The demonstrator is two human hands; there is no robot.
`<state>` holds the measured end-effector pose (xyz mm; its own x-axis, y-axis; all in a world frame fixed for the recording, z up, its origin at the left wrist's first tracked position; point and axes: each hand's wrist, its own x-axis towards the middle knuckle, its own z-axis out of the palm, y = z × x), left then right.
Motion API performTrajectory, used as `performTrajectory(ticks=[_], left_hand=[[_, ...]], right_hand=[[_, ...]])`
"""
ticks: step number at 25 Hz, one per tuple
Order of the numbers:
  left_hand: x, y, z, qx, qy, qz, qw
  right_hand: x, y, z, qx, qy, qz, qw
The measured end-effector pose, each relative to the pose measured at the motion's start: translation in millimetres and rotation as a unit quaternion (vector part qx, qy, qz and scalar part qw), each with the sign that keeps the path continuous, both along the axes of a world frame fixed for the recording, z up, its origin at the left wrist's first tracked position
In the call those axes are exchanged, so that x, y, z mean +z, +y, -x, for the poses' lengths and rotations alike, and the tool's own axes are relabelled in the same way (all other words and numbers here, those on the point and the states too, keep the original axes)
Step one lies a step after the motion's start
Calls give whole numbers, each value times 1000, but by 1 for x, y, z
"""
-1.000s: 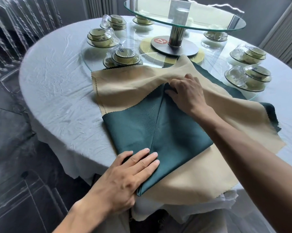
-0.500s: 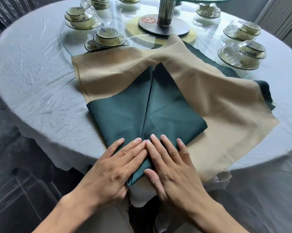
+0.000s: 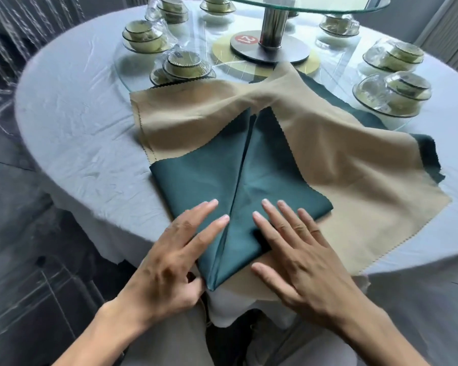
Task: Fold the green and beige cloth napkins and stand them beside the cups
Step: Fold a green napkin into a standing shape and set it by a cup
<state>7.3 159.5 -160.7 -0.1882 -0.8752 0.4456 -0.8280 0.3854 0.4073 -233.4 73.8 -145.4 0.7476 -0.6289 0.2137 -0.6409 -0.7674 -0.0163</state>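
Pressing flat is the step judged to be in hand: the left hand and the right hand are laid on the green napkin with fingers straight and spread, nothing being gripped or pinched. The left fingertips rest just to the left of the centre seam where two folded flaps meet; the right fingertips rest just to its right. The left thumb is seen touching the pointed near corner of the green cloth, which hangs just past the table edge below both palms.

Beyond the fingertips the green cloth is seen folded into a kite-like shape, its two flaps brought to the middle. It lies on top of the beige napkin, which is spread wide under and beyond the right fingers, still largely unfolded and rumpled at its far end. More green cloth shows past the beige edge, far right of the right fingers.

The cups, wrapped and stacked on saucers, stand well beyond the fingertips on the glass turntable.

By this showing, the task is judged early: one first fold is made, further folds are left, the beige cloth is untouched, and nothing is stood beside any cup.
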Motion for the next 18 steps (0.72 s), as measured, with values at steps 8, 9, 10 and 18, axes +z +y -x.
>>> performTrajectory(ticks=[8, 9, 10, 18], left_hand=[[-17, 22, -4, 49, 11, 149, 988], [-16, 21, -4, 44, 4, 152, 987], [-15, 21, -4, 40, -3, 155, 987], [-21, 8, 9, -18, -35, 143, 989]], right_hand=[[-23, 37, -32, 14, -34, 36, 999], [-22, 36, -35, 10, -33, 34, 999], [-21, 35, -37, 6, -27, 35, 999], [-14, 29, -43, 11, -40, -33, 999]])
